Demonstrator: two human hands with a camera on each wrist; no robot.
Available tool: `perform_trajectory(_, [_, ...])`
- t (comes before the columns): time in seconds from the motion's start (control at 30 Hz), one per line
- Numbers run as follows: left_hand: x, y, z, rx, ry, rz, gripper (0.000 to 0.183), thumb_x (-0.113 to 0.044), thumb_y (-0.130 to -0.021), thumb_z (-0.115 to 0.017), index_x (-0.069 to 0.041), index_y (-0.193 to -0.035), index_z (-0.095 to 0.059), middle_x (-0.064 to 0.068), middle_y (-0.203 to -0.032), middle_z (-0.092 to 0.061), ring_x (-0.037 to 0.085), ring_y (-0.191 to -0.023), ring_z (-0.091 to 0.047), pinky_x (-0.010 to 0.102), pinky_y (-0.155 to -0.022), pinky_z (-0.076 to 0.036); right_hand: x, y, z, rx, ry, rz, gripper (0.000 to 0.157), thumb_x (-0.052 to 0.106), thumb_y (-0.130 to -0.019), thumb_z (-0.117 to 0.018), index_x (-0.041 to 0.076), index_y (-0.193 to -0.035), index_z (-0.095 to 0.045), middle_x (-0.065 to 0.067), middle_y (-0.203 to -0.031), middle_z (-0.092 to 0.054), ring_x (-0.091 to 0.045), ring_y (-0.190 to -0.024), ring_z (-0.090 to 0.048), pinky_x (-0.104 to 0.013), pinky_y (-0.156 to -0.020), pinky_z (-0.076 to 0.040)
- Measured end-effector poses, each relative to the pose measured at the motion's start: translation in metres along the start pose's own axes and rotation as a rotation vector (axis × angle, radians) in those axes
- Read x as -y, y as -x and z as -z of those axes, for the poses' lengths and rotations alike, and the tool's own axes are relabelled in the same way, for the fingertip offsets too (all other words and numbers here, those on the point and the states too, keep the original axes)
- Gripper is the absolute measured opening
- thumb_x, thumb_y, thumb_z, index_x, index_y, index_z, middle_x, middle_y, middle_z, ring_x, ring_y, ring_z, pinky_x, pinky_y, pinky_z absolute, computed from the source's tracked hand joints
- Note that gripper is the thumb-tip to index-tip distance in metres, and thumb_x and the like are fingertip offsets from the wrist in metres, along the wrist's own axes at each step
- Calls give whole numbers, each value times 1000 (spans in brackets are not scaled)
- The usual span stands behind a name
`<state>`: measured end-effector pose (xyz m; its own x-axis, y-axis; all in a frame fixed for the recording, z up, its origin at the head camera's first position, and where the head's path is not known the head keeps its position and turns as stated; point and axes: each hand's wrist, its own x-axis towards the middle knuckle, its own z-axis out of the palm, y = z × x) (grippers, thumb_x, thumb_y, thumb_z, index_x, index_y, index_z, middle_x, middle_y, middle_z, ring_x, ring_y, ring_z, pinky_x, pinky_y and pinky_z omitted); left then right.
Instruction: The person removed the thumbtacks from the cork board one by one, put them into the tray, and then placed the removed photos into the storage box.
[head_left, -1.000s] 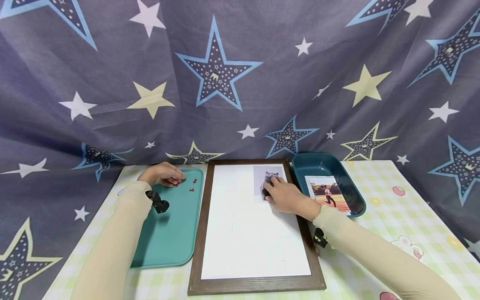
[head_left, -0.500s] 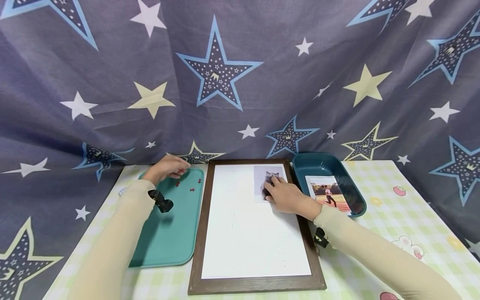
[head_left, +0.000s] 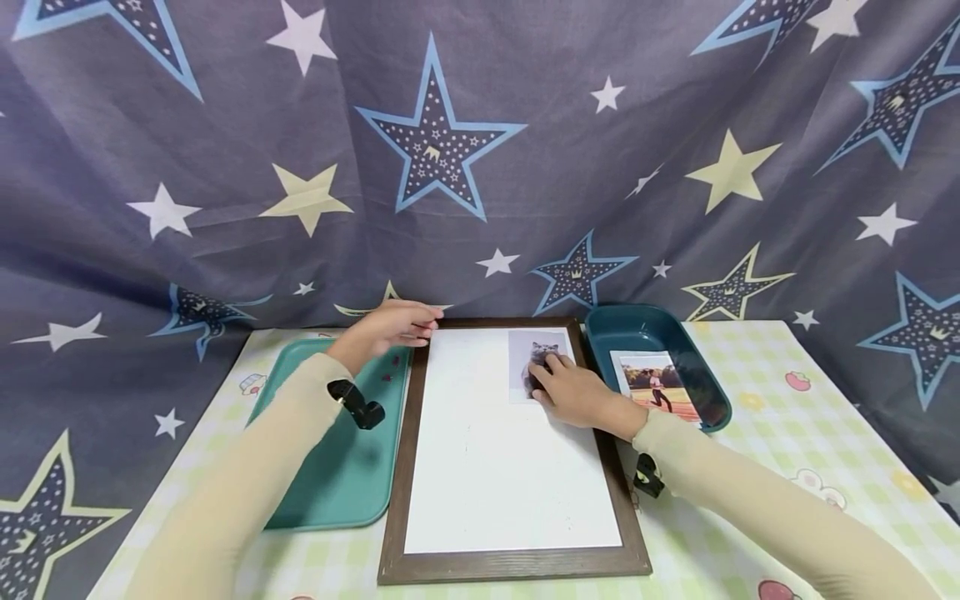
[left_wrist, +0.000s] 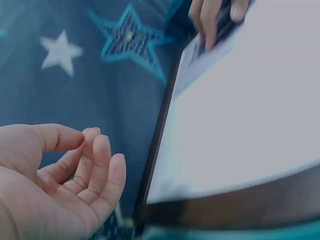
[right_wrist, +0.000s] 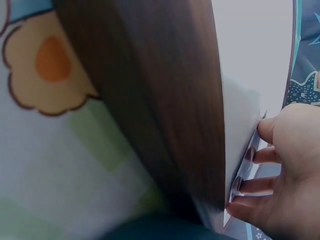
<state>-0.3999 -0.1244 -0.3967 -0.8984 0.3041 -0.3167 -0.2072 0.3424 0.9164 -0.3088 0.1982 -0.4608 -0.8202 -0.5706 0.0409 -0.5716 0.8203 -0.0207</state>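
Note:
My right hand [head_left: 573, 393] presses its fingertips on a photo of a grey cat [head_left: 519, 354], near the top right corner of a white board [head_left: 487, 467] with a brown frame. In the right wrist view the photo's edge lifts slightly between thumb and fingers. Thumb and forefinger of my left hand [head_left: 392, 327] pinch together over the board's top left corner. Red shows at those fingertips in the earlier frames, a push pin by its look; the fingers now hide it. Below that hand, red push pins [head_left: 387, 377] lie on a green tray [head_left: 352, 475].
Right of the board stands a dark teal bin [head_left: 633, 332], with a photo of a runner [head_left: 660, 390] leaning in it. A checked tablecloth [head_left: 757, 450] covers the table. Behind hangs a star-patterned curtain [head_left: 480, 250].
My left hand has risen off the tray and moved right to the board's top left corner, its thumb and forefinger pinched. The right hand stays on the cat photo.

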Motion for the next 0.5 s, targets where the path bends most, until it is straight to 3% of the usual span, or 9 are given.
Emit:
perform_trajectory(0.17, [-9,-2,-33,43,77,36,44,-13,-104,-54,3,-146,-51,-1,-101,-69,17,-101,-68,46,-115,-46,-1,0,-1,13,-19,-7,48,26,-108,-50,-1,-147,-49,-30,-143,-50,-46,-132,-52,-56,-107,-50])
perform_trajectory(0.33, [-17,-2,-62,28,162,123,45,-12,-103,-55,4,-145,-51,18,-133,-64,26,-113,-68,41,-113,-49,0,0,0,19,-31,-13,49,27,-108,-50,-1,-148,-48,-31,-144,-49,-47,-135,-50,-56,-109,-48])
perform_trajectory(0.5, [-20,-5,-81,8,272,181,47,-11,-103,-51,5,-147,-47,27,-148,-52,36,-136,-55,37,-114,-47,2,0,0,41,-30,-33,50,28,-108,-49,1,-150,-47,-31,-148,-46,-47,-139,-46,-57,-111,-46])
